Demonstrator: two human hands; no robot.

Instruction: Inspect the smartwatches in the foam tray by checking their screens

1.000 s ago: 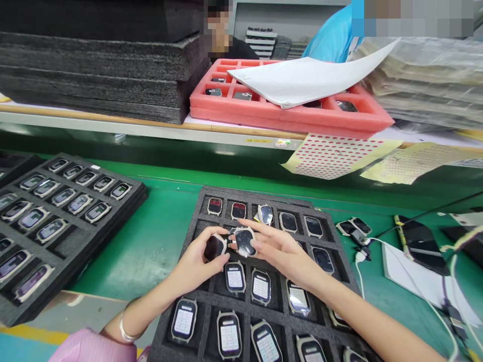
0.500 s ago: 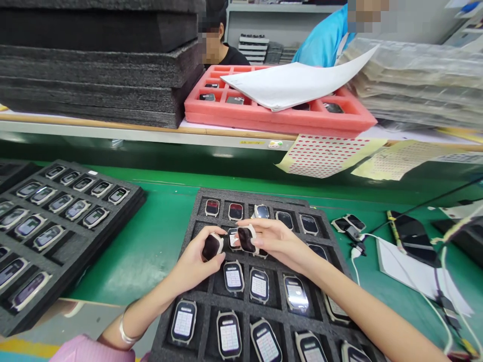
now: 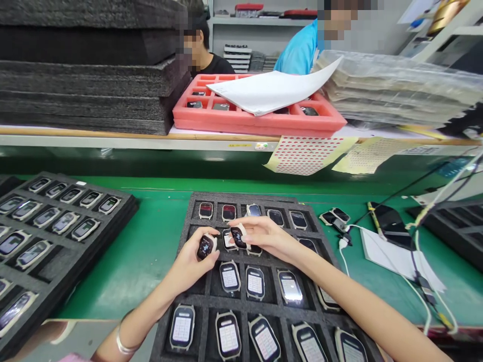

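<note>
My left hand (image 3: 194, 259) is closed around a smartwatch (image 3: 206, 246) without a strap, its dark screen showing a lit pattern. A second smartwatch (image 3: 238, 236) is pinched in the fingers of my right hand (image 3: 266, 237), its screen also dark with small lit marks. Both are held above a black foam tray (image 3: 206, 322) with square compartments. In the tray lie several smartwatches, among them one with a white lit screen (image 3: 230, 276) just below my hands. Along the far row, two watches (image 3: 206, 210) show reddish screens. My right hand partly hides the watches behind it.
Another foam tray of watches (image 3: 124, 213) lies at the left. To the right are two watch bodies (image 3: 334, 216), white cables (image 3: 343, 256), a phone (image 3: 390, 226) and paper (image 3: 373, 254). A shelf holds stacked black foam (image 3: 83, 80) and a pink tray (image 3: 260, 125). Two people sit beyond.
The screens of both held watches have gone from black to showing lit marks. The view has shifted slightly; both hands keep their hold over the tray.
</note>
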